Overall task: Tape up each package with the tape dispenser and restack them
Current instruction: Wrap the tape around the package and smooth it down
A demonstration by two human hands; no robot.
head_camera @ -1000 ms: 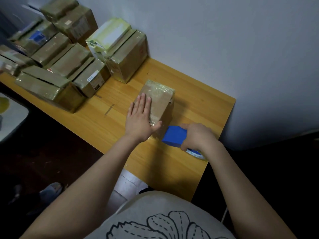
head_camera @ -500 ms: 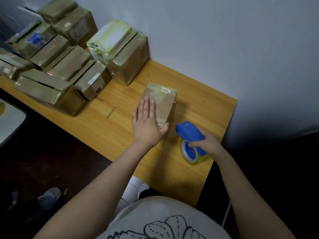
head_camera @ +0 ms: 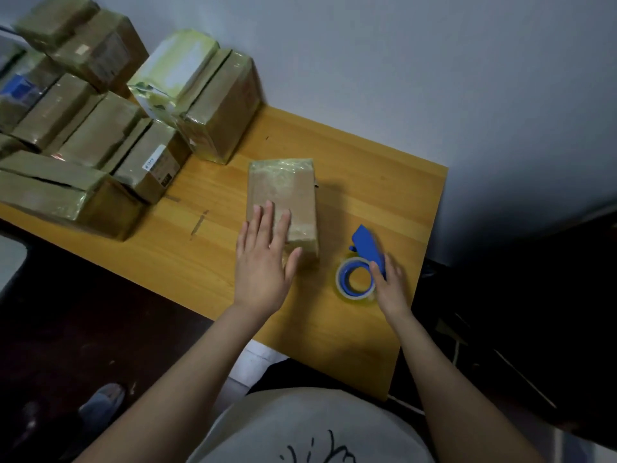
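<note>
Well, the package (head_camera: 283, 198) lies flat on the wooden table (head_camera: 384, 195), at the end by the wall, with its long side pointing away from me. Shiny tape shows across its far end and at its near end, so I think this one is done or nearly done. My left hand (head_camera: 263, 262) lies flat on the near part of its top, fingers straight and a little spread, thumb out by the near corner. I press like that so the box does not slide and so the tape sticks down well. Just to the right of the package, not touching it, the tape dispenser (head_camera: 362, 265) sits on the table with its roll lying flat and its blue handle pointing away from me. My right hand (head_camera: 390, 285) holds it at the near side, fingers bent round the handle by the roll. It sits close by so I can grab it fast for the next box. Farther off, at the left end of the table, is the pile of packages (head_camera: 100, 138), many brown boxes wrapped in tape, pushed together, some on top of others. I think this box goes there next. The grey wall (head_camera: 400, 61) is behind it all.
</note>
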